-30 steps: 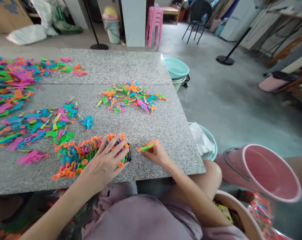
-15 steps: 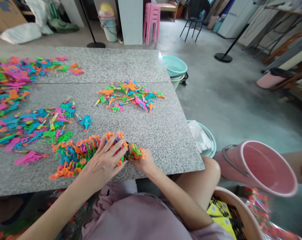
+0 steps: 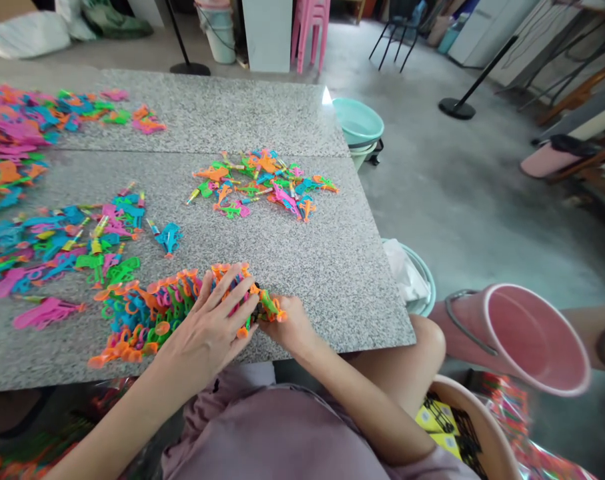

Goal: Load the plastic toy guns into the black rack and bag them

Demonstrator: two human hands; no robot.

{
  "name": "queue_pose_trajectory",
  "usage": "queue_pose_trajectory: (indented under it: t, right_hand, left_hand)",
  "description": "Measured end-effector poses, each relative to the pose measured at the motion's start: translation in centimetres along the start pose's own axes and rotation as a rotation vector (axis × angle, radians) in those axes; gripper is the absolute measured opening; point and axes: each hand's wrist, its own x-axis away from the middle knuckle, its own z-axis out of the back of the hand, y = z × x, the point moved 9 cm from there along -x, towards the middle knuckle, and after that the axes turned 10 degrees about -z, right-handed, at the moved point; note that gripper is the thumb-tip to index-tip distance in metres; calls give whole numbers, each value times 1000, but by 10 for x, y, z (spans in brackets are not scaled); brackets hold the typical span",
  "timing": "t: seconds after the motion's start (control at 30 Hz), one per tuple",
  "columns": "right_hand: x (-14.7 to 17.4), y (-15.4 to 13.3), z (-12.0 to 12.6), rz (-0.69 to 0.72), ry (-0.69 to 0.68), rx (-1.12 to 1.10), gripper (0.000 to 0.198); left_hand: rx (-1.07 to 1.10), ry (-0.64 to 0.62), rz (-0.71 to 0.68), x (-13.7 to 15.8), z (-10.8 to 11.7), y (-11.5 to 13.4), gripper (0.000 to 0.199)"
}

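Note:
A tight row of small colourful plastic toys (image 3: 147,307) with orange cup-shaped ends lies along the near edge of the table. Across the right part of this row rests my left hand (image 3: 217,310), its fingers stretched out and apart, the thumb on the near side. At the row's right end, my right hand (image 3: 288,323) has its fingers closed around a green and orange plastic toy (image 3: 271,307), which touches the row. Something dark shows between the two hands, too covered to make out. Part of the row is hidden under my left hand.
Loose toys form a pile (image 3: 262,183) in the middle of the granite table (image 3: 322,267) and larger heaps (image 3: 57,240) at left. A single blue toy (image 3: 169,237) lies near the row. Right of the table stand a pink bucket (image 3: 537,340) and a tub (image 3: 502,433) holding yellow cards.
The green and orange toy in my right hand has moved left, up against the row's end. My left hand stays on the row. The camera view has shifted slightly.

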Motion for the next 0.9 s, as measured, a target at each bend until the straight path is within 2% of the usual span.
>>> queue_pose_trajectory:
  t: [0.3, 0.43, 0.53, 0.57, 0.63, 0.7, 0.77, 0.83, 0.9]
  right_hand:
    - [-3, -18, -1, 26, -27, 75, 23]
    - [5, -25, -7, 61, -33, 113, 33]
    - [5, -25, 1, 171, -67, 112, 26]
    - [-1, -20, 10, 203, -77, 128, 24]
    - [-29, -1, 46, 197, -40, 192, 25]
    - [-71, 30, 105, 49, 155, 256, 36]
    - [-108, 49, 152, -27, 309, 312, 50]
    - [-131, 54, 167, -16, 341, 363, 52]
    - [-131, 55, 153, -10, 328, 402, 48]
  left_hand:
    - [110, -3, 76, -2, -6, -7, 48]
    - [76, 46, 59, 0, -6, -10, 45]
    - [-9, 97, -11, 3, -7, -8, 38]
    - [-36, 116, -23, 3, -7, -8, 35]
    - [-63, 143, -3, 5, -9, -8, 31]
    - [-57, 150, 36, 6, -12, -9, 31]
    - [-43, 160, 68, 7, -13, -10, 31]
    - [-32, 168, 77, 7, -13, -9, 30]
    - [-22, 182, 81, 8, -12, -9, 29]
